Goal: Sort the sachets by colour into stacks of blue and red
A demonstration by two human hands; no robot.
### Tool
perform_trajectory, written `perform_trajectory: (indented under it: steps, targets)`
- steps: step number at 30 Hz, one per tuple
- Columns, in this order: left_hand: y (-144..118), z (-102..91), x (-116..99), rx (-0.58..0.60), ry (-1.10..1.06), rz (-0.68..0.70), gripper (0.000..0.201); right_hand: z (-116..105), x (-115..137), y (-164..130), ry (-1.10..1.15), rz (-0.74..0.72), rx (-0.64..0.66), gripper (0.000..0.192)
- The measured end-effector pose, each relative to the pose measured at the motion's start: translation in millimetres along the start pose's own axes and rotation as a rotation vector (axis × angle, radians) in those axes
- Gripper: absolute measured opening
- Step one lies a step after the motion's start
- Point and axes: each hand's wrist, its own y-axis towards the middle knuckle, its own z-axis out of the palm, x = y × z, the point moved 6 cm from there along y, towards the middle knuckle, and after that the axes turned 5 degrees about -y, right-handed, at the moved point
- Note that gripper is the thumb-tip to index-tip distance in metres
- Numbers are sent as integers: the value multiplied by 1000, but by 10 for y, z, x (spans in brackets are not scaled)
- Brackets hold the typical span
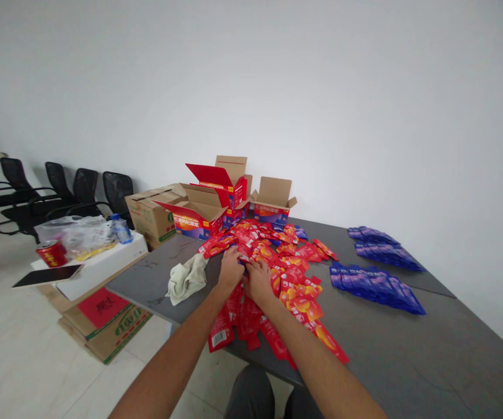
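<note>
A large heap of red sachets (pixel 295 273) with orange fruit pictures spreads over the dark table and overhangs its front edge. My left hand (pixel 231 269) and my right hand (pixel 259 280) are close together in the left part of the heap. Their fingers are bent inward, and the fingertips are partly hidden. A small bit of a blue sachet (pixel 242 268) shows between them, and both hands appear closed on it. Several blue-purple sachets (pixel 376 285) lie in overlapping rows to the right, apart from my hands.
Open red-and-blue cartons (pixel 197 224) stand behind the heap. A crumpled whitish cloth (pixel 187 279) lies left of my hands on the grey table (pixel 386 349). Beside the table are cardboard boxes (pixel 151 212), a tablet (pixel 47 276), a red can (pixel 53 254), a water bottle (pixel 121 231) and black chairs (pixel 118 189).
</note>
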Motion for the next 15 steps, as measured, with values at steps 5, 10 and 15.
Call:
perform_trajectory:
  steps: [5,10,15]
  targets:
    - [-34,53,0,55,-90,45,49,-73,-27,83,-15,86,-39,33]
    - [-13,7,29,49,-123,54,50,-90,45,166,-24,77,-65,24]
    - [-38,-38,-59,53,122,45,31,-42,-38,204,60,137,-82,23]
